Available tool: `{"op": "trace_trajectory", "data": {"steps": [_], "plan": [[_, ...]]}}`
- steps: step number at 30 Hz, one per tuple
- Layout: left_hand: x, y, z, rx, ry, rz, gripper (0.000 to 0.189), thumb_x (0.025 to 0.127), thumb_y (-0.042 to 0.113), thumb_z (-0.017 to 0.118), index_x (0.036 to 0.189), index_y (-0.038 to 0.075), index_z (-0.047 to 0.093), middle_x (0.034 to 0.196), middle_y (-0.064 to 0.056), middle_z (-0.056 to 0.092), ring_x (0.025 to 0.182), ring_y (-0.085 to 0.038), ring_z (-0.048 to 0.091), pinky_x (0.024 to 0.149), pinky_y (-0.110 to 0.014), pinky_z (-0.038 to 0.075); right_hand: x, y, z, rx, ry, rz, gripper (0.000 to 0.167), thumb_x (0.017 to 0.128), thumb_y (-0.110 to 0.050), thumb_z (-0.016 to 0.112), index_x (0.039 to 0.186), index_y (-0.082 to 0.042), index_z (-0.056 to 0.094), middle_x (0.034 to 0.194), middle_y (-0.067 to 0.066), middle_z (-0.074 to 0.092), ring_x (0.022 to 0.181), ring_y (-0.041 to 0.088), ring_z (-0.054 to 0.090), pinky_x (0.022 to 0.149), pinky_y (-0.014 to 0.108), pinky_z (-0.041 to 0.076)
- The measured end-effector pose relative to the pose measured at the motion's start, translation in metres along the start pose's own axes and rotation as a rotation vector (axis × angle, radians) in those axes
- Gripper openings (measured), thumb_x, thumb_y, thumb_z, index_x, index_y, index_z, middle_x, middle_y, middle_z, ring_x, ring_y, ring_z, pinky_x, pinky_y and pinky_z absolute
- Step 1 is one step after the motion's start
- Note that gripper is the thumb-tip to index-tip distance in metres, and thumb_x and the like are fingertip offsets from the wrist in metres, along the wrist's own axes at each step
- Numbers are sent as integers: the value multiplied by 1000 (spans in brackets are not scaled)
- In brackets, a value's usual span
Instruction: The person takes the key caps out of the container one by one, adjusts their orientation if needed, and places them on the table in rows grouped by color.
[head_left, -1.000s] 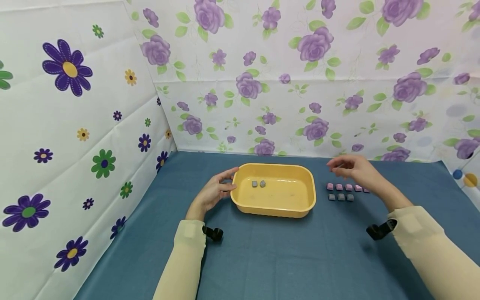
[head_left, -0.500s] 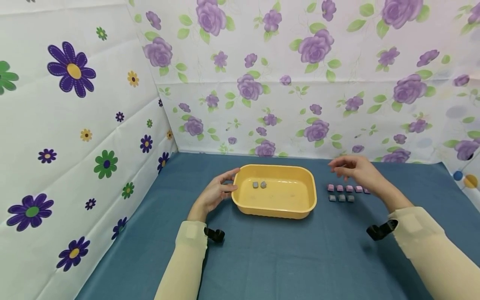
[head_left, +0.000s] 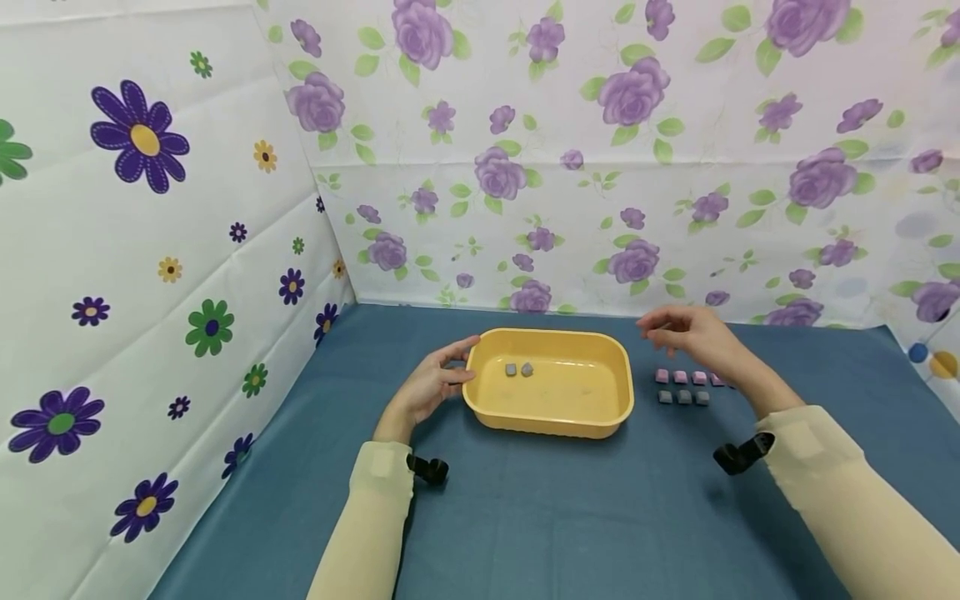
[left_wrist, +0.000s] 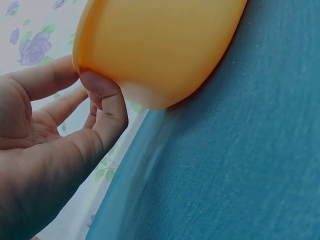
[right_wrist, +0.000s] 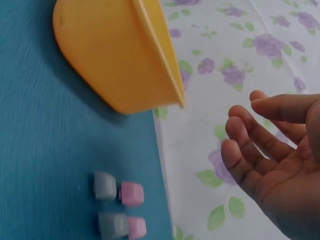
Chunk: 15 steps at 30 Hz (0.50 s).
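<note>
My left hand (head_left: 431, 383) holds the left rim of a yellow plastic tray (head_left: 547, 421), thumb and fingers at its edge; the left wrist view shows this pinch on the tray wall (left_wrist: 160, 45). Two small grey keycap-like pieces (head_left: 511, 369) lie inside the tray, towards its left. In the air above and behind the rows of small pieces is my right hand (head_left: 697, 337), its fingers loosely bent. Nothing shows between the right fingertips (right_wrist: 231, 150). Below it, a row of pink keycap-like pieces (head_left: 680, 377) lies behind a row of grey ones (head_left: 684, 398).
A blue cloth (head_left: 555, 517) covers the table. A flowered curtain (head_left: 570, 233) hangs along the back edge, and another flowered sheet (head_left: 225, 367) rises on the left. The tray's right end (right_wrist: 110, 55) stands left of the loose pieces.
My right hand has moved a little left, towards the tray, and its forearm has shifted with it. The left hand and the tray have stayed in place.
</note>
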<state>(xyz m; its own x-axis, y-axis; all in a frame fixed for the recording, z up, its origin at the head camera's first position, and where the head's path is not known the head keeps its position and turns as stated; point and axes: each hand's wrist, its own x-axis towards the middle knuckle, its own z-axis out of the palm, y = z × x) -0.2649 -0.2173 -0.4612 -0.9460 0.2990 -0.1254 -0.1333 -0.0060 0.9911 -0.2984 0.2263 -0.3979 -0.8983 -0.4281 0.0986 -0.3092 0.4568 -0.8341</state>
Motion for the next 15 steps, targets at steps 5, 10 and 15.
{"op": "trace_trajectory", "data": {"steps": [5,10,15], "plan": [[0,0,0,-2,5,1,63,103,-3,59,160,19,45,129,-16,44,104,-27,55,78,-29,54,7,-12,9,24,-18,-26,29,106,-17,62,130,-2,67,122,24,66,90,18,65,72,34,57],[1,-1,0,0,2,2,64,102,-4,60,160,18,45,129,-17,44,101,-25,55,77,-28,53,15,-21,20,48,-34,-12,29,105,-16,64,130,-2,67,127,25,64,92,21,65,73,34,57],[1,-2,-1,3,-4,8,64,102,-4,60,160,18,44,128,-16,44,95,-22,57,76,-28,53,22,-27,31,60,-40,-14,28,103,-15,66,128,-3,69,125,24,66,95,38,65,74,34,57]]}}
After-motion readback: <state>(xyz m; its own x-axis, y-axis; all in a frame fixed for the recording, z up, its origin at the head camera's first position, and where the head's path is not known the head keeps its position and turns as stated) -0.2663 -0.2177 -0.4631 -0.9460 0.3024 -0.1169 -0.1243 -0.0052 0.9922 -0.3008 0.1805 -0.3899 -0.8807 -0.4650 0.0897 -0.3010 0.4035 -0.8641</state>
